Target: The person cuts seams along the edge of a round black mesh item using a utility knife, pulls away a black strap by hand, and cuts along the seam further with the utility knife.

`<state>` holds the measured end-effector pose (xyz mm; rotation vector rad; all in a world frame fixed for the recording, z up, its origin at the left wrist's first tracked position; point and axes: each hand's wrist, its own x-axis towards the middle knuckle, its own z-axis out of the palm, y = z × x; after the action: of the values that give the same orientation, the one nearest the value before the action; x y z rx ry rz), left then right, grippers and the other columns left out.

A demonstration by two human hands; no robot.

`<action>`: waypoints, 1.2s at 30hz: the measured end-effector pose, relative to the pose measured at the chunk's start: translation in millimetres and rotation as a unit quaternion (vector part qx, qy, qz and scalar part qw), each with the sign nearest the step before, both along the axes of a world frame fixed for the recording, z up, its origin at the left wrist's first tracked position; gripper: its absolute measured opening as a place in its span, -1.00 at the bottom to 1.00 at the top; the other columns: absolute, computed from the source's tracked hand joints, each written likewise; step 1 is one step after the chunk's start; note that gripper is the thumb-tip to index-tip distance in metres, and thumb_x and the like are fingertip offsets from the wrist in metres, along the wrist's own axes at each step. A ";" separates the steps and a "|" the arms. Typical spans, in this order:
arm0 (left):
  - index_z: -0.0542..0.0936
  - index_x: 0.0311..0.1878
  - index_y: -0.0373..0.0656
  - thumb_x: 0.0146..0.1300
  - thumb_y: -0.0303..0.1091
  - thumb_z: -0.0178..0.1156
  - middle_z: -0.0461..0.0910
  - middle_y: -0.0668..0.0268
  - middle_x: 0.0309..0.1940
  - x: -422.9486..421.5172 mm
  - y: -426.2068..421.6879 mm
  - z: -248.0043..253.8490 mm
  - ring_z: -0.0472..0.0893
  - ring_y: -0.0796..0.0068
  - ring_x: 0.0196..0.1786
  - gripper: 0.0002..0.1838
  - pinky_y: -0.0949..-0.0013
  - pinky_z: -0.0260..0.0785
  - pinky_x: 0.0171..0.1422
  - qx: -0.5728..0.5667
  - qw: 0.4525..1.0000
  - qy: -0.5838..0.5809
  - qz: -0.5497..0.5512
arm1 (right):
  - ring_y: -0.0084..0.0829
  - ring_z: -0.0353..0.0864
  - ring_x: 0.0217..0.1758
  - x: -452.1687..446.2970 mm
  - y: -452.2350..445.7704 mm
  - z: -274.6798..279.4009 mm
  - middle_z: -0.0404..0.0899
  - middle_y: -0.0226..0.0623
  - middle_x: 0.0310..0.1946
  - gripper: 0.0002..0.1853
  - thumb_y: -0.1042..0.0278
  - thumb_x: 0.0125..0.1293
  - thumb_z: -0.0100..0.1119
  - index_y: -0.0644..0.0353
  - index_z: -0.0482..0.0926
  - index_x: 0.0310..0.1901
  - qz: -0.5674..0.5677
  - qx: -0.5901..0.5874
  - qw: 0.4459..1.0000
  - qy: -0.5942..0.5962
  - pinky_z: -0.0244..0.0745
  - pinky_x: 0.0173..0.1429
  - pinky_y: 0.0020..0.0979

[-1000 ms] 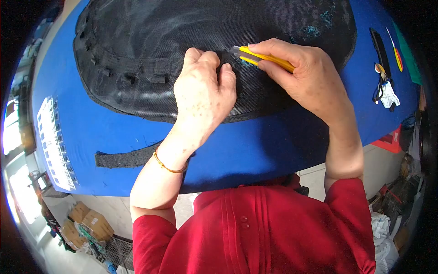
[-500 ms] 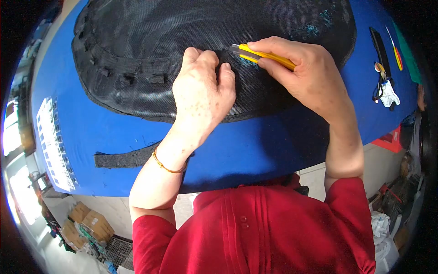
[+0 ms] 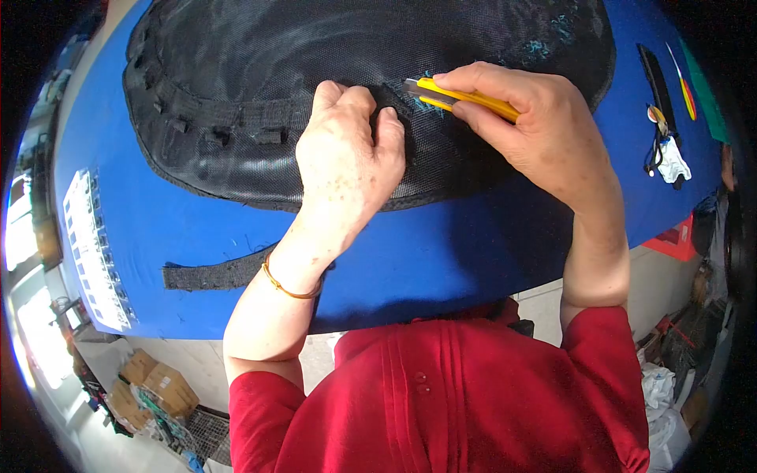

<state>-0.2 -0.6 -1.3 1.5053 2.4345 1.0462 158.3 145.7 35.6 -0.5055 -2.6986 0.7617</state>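
A large black mesh piece (image 3: 315, 47) lies over the blue table surface (image 3: 394, 260), with a black strap with loops (image 3: 256, 117) along its left part. My left hand (image 3: 351, 150) is closed on the strap near the middle of the mesh, fingers curled under. My right hand (image 3: 536, 126) grips a yellow utility knife (image 3: 485, 102), its blade pointing left, close to the left thumb. Bits of teal thread (image 3: 430, 105) show on the mesh under the knife. What the blade tip touches is hard to tell.
A loose black strip (image 3: 209, 276) lies left of my left forearm. At the right are a thin tool with red and yellow handle (image 3: 688, 96), a black strap (image 3: 653, 79) and a crumpled white piece (image 3: 673, 164). Cardboard boxes (image 3: 167, 388) stand on the floor at lower left.
The knife in my right hand has moved slightly right, a little away from my left hand. My left hand and the mesh have shifted slightly left.
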 end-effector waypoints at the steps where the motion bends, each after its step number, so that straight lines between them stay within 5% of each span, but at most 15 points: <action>1: 0.56 -0.33 -0.32 0.25 -0.41 0.28 0.57 -0.03 -0.24 0.4 0.2 0.9 0.65 -0.07 -0.25 -0.84 0.04 0.60 -0.12 -0.003 1.000 -0.002 0.002 | -0.32 0.83 -0.10 0.7 1.0 -1.3 0.79 -0.22 -0.08 -0.75 0.47 0.39 0.34 0.14 0.72 0.08 0.001 0.003 1.000 0.002 0.67 0.00 -0.43; 21: 0.57 -0.33 -0.33 0.25 -0.42 0.29 0.57 -0.03 -0.25 0.2 -0.7 0.3 0.65 -0.07 -0.23 -0.84 0.04 0.58 -0.10 0.003 1.000 -0.001 0.001 | -0.25 0.83 -0.16 1.2 0.5 -3.3 0.79 -0.22 -0.13 -0.74 0.43 0.38 0.36 0.12 0.72 0.08 0.013 0.007 1.000 -0.019 0.67 -0.03 -0.40; 23: 0.57 -0.33 -0.33 0.25 -0.41 0.29 0.57 -0.02 -0.25 0.5 -0.8 1.5 0.65 -0.06 -0.22 -0.84 0.04 0.58 -0.10 -0.009 1.000 -0.004 0.007 | -0.05 0.76 -0.22 0.7 0.5 -8.0 0.74 -0.15 -0.29 -0.83 0.29 0.37 0.31 0.03 0.70 -0.04 0.006 0.008 1.000 0.024 0.65 -0.15 -0.13; 26: 0.57 -0.33 -0.33 0.26 -0.41 0.28 0.56 -0.01 -0.25 -0.1 -1.1 0.0 0.65 -0.05 -0.23 -0.84 0.05 0.58 -0.11 -0.001 1.000 -0.001 0.004 | -0.04 0.75 -0.24 1.5 0.6 -7.5 0.72 -0.13 -0.32 -0.85 0.28 0.37 0.30 0.02 0.69 -0.07 0.008 0.008 1.000 0.023 0.64 -0.17 -0.12; 33: 0.57 -0.32 -0.32 0.26 -0.41 0.28 0.56 0.00 -0.25 1.2 -0.5 1.3 0.66 -0.05 -0.25 -0.84 0.07 0.59 -0.13 -0.003 1.000 0.000 0.007 | -0.03 0.74 -0.26 7.1 5.0 6.1 0.70 -0.11 -0.33 -0.86 0.26 0.38 0.28 0.00 0.68 -0.08 0.007 -0.004 0.999 -0.034 0.59 -0.21 -0.13; 36: 0.56 -0.33 -0.32 0.26 -0.41 0.28 0.56 0.00 -0.25 1.2 -0.4 1.2 0.66 -0.05 -0.25 -0.84 0.06 0.59 -0.13 -0.002 1.000 -0.004 0.008 | -0.24 0.82 -0.16 8.2 7.2 12.0 0.79 -0.23 -0.16 -0.74 0.42 0.37 0.36 0.10 0.71 0.08 0.008 -0.017 0.996 -0.093 0.64 -0.02 -0.39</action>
<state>0.9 -1.0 -0.2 1.4805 2.4456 1.0463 166.5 152.9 47.6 -0.5896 -2.8671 0.8044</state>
